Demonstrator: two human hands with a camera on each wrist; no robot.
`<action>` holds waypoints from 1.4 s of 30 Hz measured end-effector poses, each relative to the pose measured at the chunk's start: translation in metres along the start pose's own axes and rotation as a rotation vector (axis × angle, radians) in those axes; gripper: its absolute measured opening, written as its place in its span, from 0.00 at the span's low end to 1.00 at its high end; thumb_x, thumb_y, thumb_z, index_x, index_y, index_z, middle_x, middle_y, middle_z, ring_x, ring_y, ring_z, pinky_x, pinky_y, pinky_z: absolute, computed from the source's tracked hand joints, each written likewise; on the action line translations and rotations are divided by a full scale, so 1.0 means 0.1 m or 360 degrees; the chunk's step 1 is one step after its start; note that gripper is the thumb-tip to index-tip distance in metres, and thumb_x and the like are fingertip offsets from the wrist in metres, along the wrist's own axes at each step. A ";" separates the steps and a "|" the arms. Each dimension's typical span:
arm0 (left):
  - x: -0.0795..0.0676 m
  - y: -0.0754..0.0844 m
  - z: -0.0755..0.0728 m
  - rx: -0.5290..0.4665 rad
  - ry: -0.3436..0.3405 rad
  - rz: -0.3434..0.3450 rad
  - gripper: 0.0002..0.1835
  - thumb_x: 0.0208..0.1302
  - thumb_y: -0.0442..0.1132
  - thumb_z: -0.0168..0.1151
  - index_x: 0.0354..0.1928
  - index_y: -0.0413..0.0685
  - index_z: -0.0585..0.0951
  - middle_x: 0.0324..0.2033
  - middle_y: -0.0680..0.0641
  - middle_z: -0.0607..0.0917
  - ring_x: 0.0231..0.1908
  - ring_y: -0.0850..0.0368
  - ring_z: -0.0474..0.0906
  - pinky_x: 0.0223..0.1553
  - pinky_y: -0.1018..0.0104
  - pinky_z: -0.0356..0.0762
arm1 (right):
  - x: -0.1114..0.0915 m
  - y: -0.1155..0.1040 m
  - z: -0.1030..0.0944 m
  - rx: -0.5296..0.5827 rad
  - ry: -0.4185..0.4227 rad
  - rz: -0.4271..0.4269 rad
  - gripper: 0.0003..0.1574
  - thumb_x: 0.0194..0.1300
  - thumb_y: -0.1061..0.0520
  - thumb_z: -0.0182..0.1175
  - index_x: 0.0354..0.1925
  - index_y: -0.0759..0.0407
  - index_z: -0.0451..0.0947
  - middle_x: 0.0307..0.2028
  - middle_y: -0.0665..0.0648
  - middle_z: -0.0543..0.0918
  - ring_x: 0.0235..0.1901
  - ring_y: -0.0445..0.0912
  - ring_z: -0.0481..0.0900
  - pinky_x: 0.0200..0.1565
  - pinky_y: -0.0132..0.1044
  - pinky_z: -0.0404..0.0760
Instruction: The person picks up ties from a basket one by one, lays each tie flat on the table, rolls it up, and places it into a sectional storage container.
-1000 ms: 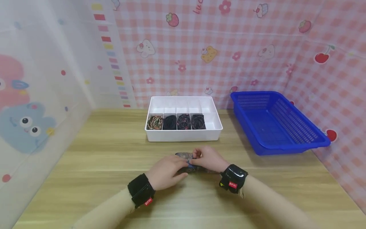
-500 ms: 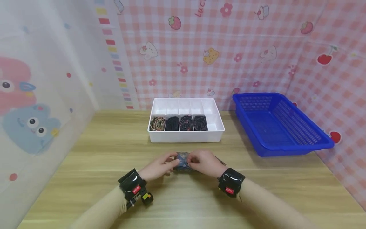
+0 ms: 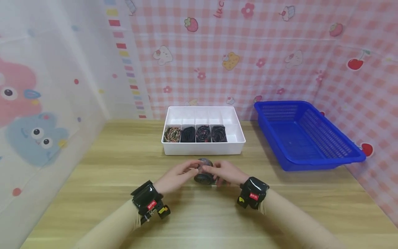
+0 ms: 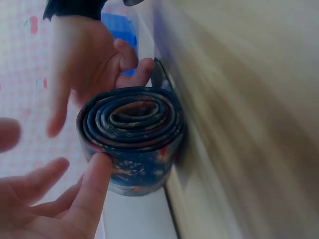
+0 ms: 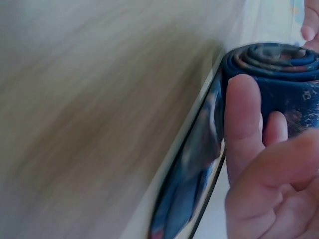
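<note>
A dark blue patterned necktie [image 3: 203,179] lies on the table, most of it wound into a thick roll. The coil of its layers shows in the left wrist view, where the roll [image 4: 139,167] stands on its edge. Its loose tail [image 5: 192,159] runs flat along the table beneath my right hand [image 3: 230,172]. From the left, my left hand [image 3: 174,178] touches the roll with a fingertip, its other fingers spread loosely. My right hand's fingers rest against the roll's opposite side, extended rather than gripping.
Behind the hands stands a white divided box [image 3: 203,148]; several rolled neckties [image 3: 188,134] fill part of its front row. A blue plastic basket [image 3: 311,165] sits at the right. Patterned cloth [image 3: 199,52] hangs at the back and sides.
The roll has grown thicker and tipped up to show its coil. My left hand has shifted toward it after drawing back, and my right hand's pinch has loosened to spread fingers.
</note>
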State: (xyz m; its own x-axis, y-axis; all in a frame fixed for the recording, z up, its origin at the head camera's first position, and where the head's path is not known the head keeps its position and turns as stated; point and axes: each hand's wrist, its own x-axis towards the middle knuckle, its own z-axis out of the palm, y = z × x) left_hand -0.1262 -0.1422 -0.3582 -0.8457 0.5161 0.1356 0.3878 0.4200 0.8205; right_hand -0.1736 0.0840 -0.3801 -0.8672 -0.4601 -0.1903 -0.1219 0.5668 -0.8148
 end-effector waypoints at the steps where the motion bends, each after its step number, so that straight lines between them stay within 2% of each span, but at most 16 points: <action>1: 0.04 0.01 0.02 0.0028 -0.0004 0.0035 0.22 0.73 0.41 0.51 0.65 0.40 0.71 0.59 0.39 0.76 0.52 0.46 0.77 0.53 0.53 0.74 | -0.01 0.01 -0.03 -0.0004 0.0003 0.0016 0.35 0.61 0.28 0.56 0.34 0.60 0.76 0.28 0.54 0.81 0.20 0.48 0.82 0.13 0.31 0.67; 4: 0.16 0.05 0.10 0.0160 -0.0015 0.0127 0.20 0.69 0.36 0.54 0.62 0.40 0.74 0.57 0.40 0.79 0.49 0.49 0.79 0.50 0.57 0.76 | -0.03 0.09 -0.11 0.0048 -0.0011 0.0064 0.33 0.61 0.30 0.57 0.33 0.59 0.77 0.25 0.54 0.81 0.17 0.47 0.81 0.13 0.31 0.67; 8: 0.35 0.10 0.20 0.0472 0.0008 0.0251 0.17 0.66 0.34 0.57 0.56 0.44 0.80 0.49 0.45 0.84 0.41 0.56 0.80 0.44 0.62 0.77 | -0.03 0.22 -0.18 0.0197 -0.0055 0.0107 0.27 0.62 0.37 0.58 0.31 0.60 0.79 0.23 0.55 0.80 0.13 0.43 0.76 0.13 0.30 0.66; 10: 0.46 0.12 0.21 0.0646 0.0031 0.0334 0.16 0.63 0.34 0.61 0.53 0.44 0.81 0.45 0.46 0.85 0.39 0.57 0.79 0.41 0.62 0.76 | -0.03 0.26 -0.21 0.0251 -0.0069 0.0115 0.25 0.62 0.38 0.58 0.30 0.60 0.78 0.22 0.55 0.80 0.12 0.42 0.74 0.13 0.30 0.66; 12: 0.57 0.11 0.19 0.0790 0.0016 0.0356 0.18 0.60 0.38 0.65 0.53 0.43 0.81 0.44 0.45 0.84 0.40 0.54 0.78 0.42 0.60 0.75 | -0.04 0.29 -0.23 0.0267 -0.0087 0.0111 0.24 0.62 0.40 0.58 0.29 0.60 0.78 0.21 0.54 0.79 0.11 0.41 0.73 0.13 0.30 0.65; 14: 0.66 0.09 0.15 0.0901 -0.0053 0.0291 0.24 0.58 0.44 0.67 0.56 0.42 0.79 0.46 0.42 0.82 0.43 0.50 0.77 0.44 0.57 0.74 | -0.04 0.30 -0.24 0.0277 -0.0115 0.0096 0.23 0.63 0.41 0.58 0.31 0.60 0.78 0.22 0.53 0.78 0.11 0.41 0.72 0.13 0.30 0.65; 16: 0.73 0.08 0.11 0.0930 -0.0210 0.0135 0.32 0.57 0.51 0.66 0.61 0.41 0.75 0.49 0.40 0.80 0.48 0.46 0.76 0.48 0.54 0.74 | -0.04 0.31 -0.24 0.0306 -0.0158 0.0072 0.21 0.63 0.43 0.58 0.33 0.60 0.78 0.22 0.53 0.77 0.12 0.41 0.70 0.14 0.30 0.64; 18: 0.80 0.06 0.08 0.0866 -0.0389 -0.0075 0.39 0.56 0.55 0.65 0.66 0.41 0.70 0.54 0.39 0.79 0.52 0.45 0.75 0.51 0.54 0.73 | -0.04 0.33 -0.23 0.0299 -0.0195 0.0020 0.18 0.63 0.45 0.58 0.35 0.60 0.79 0.23 0.53 0.76 0.13 0.41 0.69 0.14 0.30 0.63; 20: 0.85 0.06 0.09 0.0774 -0.0530 -0.0229 0.44 0.54 0.58 0.64 0.68 0.41 0.66 0.57 0.40 0.77 0.56 0.46 0.74 0.54 0.54 0.72 | -0.04 0.36 -0.23 0.0269 -0.0218 -0.0044 0.17 0.63 0.47 0.59 0.36 0.60 0.78 0.23 0.52 0.75 0.14 0.41 0.69 0.14 0.30 0.62; 23: 0.89 0.06 0.13 0.0679 -0.0618 -0.0321 0.49 0.50 0.58 0.67 0.71 0.41 0.63 0.60 0.40 0.75 0.58 0.47 0.71 0.57 0.57 0.70 | -0.07 0.37 -0.23 0.0139 -0.0219 -0.0163 0.16 0.62 0.48 0.61 0.37 0.60 0.79 0.22 0.53 0.75 0.15 0.42 0.70 0.14 0.30 0.63; 27: 0.89 0.09 0.21 0.0796 -0.0606 -0.0179 0.51 0.45 0.53 0.70 0.71 0.39 0.62 0.60 0.42 0.76 0.56 0.50 0.72 0.58 0.58 0.67 | -0.14 0.38 -0.21 -0.0016 -0.0162 -0.0311 0.14 0.62 0.49 0.64 0.39 0.58 0.79 0.23 0.52 0.78 0.17 0.43 0.72 0.17 0.32 0.68; 31: 0.81 0.12 0.28 0.0991 -0.0568 0.0013 0.51 0.43 0.48 0.73 0.71 0.41 0.62 0.58 0.47 0.79 0.51 0.54 0.74 0.58 0.56 0.65 | -0.21 0.37 -0.15 -0.0250 0.0028 -0.0456 0.12 0.57 0.48 0.68 0.32 0.53 0.78 0.24 0.45 0.78 0.21 0.39 0.73 0.24 0.32 0.71; 34: 0.72 0.14 0.32 0.1106 -0.0573 0.0135 0.50 0.41 0.45 0.74 0.70 0.43 0.64 0.57 0.49 0.79 0.51 0.56 0.75 0.58 0.57 0.67 | -0.27 0.35 -0.15 -0.0350 0.0205 -0.0441 0.15 0.52 0.46 0.72 0.28 0.50 0.76 0.23 0.43 0.77 0.23 0.38 0.71 0.25 0.32 0.70; 37: 0.62 0.14 0.33 0.1266 -0.0588 0.0251 0.44 0.39 0.44 0.75 0.64 0.47 0.71 0.53 0.51 0.79 0.49 0.55 0.74 0.52 0.62 0.70 | -0.31 0.32 -0.20 -0.0398 0.0343 -0.0358 0.21 0.46 0.46 0.75 0.33 0.52 0.76 0.27 0.47 0.77 0.22 0.40 0.70 0.25 0.34 0.70; 40: 0.52 0.13 0.32 0.1365 -0.0606 0.0312 0.37 0.37 0.45 0.76 0.56 0.52 0.77 0.47 0.53 0.77 0.47 0.55 0.70 0.48 0.65 0.70 | -0.31 0.31 -0.25 -0.0547 0.0342 -0.0361 0.26 0.45 0.48 0.75 0.42 0.53 0.78 0.31 0.49 0.78 0.25 0.41 0.71 0.27 0.36 0.71; 42: 0.46 0.12 0.31 0.1352 -0.0604 0.0318 0.35 0.36 0.45 0.77 0.53 0.54 0.79 0.45 0.53 0.75 0.45 0.56 0.69 0.46 0.65 0.70 | -0.31 0.30 -0.26 -0.0668 0.0252 -0.0400 0.20 0.49 0.50 0.72 0.41 0.52 0.81 0.31 0.47 0.79 0.26 0.40 0.72 0.29 0.36 0.72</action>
State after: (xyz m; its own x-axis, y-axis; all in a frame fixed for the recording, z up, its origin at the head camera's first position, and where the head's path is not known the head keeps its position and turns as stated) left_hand -0.1496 -0.0905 -0.3592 -0.6174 0.7823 -0.0824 0.7755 0.6229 0.1031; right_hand -0.1629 0.1332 -0.3848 -0.8448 -0.5266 0.0947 -0.4909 0.6925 -0.5286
